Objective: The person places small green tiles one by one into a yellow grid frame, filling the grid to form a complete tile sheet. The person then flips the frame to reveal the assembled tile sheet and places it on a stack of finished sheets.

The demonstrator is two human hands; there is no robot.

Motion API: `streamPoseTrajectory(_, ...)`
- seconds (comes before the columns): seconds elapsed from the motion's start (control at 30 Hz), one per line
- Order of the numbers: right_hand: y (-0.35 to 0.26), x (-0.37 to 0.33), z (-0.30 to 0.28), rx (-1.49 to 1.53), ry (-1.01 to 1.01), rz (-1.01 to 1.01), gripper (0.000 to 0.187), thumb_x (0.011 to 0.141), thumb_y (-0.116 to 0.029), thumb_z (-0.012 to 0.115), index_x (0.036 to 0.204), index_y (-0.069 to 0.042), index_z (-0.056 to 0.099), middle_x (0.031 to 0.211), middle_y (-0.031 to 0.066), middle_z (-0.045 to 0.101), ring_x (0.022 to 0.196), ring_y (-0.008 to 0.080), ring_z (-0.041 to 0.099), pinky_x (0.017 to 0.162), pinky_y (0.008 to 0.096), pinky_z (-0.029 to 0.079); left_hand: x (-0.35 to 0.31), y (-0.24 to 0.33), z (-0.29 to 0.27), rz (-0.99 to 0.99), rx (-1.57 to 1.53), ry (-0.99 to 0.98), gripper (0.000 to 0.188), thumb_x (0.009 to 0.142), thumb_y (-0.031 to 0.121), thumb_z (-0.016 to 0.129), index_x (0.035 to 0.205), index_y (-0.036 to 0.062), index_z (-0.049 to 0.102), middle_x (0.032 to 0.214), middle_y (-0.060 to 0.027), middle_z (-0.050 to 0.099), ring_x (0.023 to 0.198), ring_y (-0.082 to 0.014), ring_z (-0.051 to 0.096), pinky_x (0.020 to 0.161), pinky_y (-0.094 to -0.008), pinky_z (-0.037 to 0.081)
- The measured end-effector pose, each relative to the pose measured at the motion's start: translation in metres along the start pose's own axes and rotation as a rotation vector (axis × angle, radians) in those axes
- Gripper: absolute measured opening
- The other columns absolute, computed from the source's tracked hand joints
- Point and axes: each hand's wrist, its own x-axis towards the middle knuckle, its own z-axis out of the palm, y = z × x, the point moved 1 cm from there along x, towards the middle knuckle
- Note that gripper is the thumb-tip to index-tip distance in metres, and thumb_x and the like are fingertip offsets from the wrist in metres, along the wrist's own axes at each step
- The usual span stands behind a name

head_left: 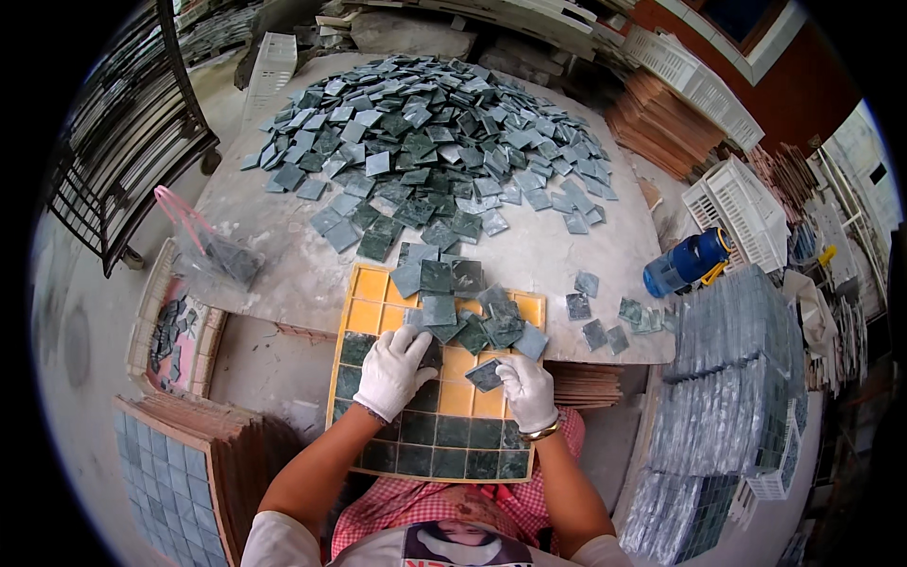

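Note:
A yellow gridded tray point(366, 316) rests against the table's near edge, its lower rows filled with dark green square stone tiles point(453, 432). My left hand point(389, 371), in a white glove, is closed on a dark tile point(433, 355) low over the tray's middle; its fingers partly hide the tile. In my right hand point(529, 390), also gloved, a tilted green tile point(484, 375) is pinched by one edge above bare yellow cells. Loose tiles point(438, 310) lie overlapped on the tray's upper part.
A large heap of tiles point(416, 132) covers the table's point(274, 255) far half. At the right stand a blue bottle point(688, 262) and wrapped tile stacks point(723, 378). A plastic bag point(222, 257) sits at the left edge, above stacked tile-filled trays point(170, 472).

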Motion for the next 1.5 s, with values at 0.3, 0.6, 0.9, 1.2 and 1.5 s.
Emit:
streamPoseTrajectory(0.3,-0.010,0.006,0.021,0.033,-0.293,-0.011,0.021,0.082,-0.013,0.064,0.101,-0.003,0.064,0.095,0.0116,0.064,0.087,0.0283,0.062,0.076,0.0344,0.050,-0.006,-0.020,-0.008,0.089,-0.158,0.007,0.058,0.064,0.019,0.078,0.114,0.0054,0.054,0.112,-0.0136,0.052,0.099,-0.0345,0.053,0.082,-0.0416,0.046)
streamPoseTrajectory(0.6,-0.015,-0.018,0.025,-0.201,-0.301,-0.271,0.029,0.076,-0.013,0.067,0.104,-0.005,0.062,0.101,0.0088,0.057,0.088,0.0249,0.060,0.077,0.0349,0.050,-0.022,-0.008,-0.031,-0.079,-0.493,0.015,0.061,0.068,0.017,0.078,0.121,0.0035,0.052,0.112,-0.0151,0.054,0.097,-0.0315,0.056,0.081,-0.0372,0.047)
streamPoseTrajectory(0.9,-0.016,0.004,0.002,-0.122,-0.062,-0.074,0.029,0.074,-0.014,0.070,0.100,-0.002,0.063,0.106,0.0122,0.061,0.096,0.0259,0.061,0.078,0.0331,0.052,-0.026,-0.052,-0.027,-0.424,-0.972,0.195,0.024,0.082,0.013,0.066,0.100,-0.0018,0.062,0.107,-0.0115,0.062,0.100,-0.0213,0.060,0.085,-0.0312,0.047)
streamPoseTrajectory(1.2,-0.033,0.063,0.019,-0.555,-0.368,0.095,0.061,0.069,-0.027,0.076,0.122,-0.010,0.051,0.121,0.0096,0.052,0.105,0.0284,0.057,0.085,0.0375,0.049,0.000,-0.057,-0.021,-0.098,-0.142,0.241,0.030,0.067,0.009,0.073,0.095,0.0058,0.060,0.119,-0.0144,0.055,0.109,-0.0345,0.052,0.089,-0.0404,0.046)
streamPoseTrajectory(1.5,-0.023,0.048,0.005,-0.337,-0.401,-0.086,0.070,0.072,-0.021,0.073,0.132,-0.012,0.039,0.122,0.0101,0.056,0.100,0.0291,0.061,0.078,0.0370,0.052,0.043,0.003,0.000,0.301,0.041,-0.067,0.063,0.060,0.025,0.077,0.118,0.0109,0.056,0.128,-0.0085,0.049,0.122,-0.0306,0.041,0.101,-0.0439,0.035)
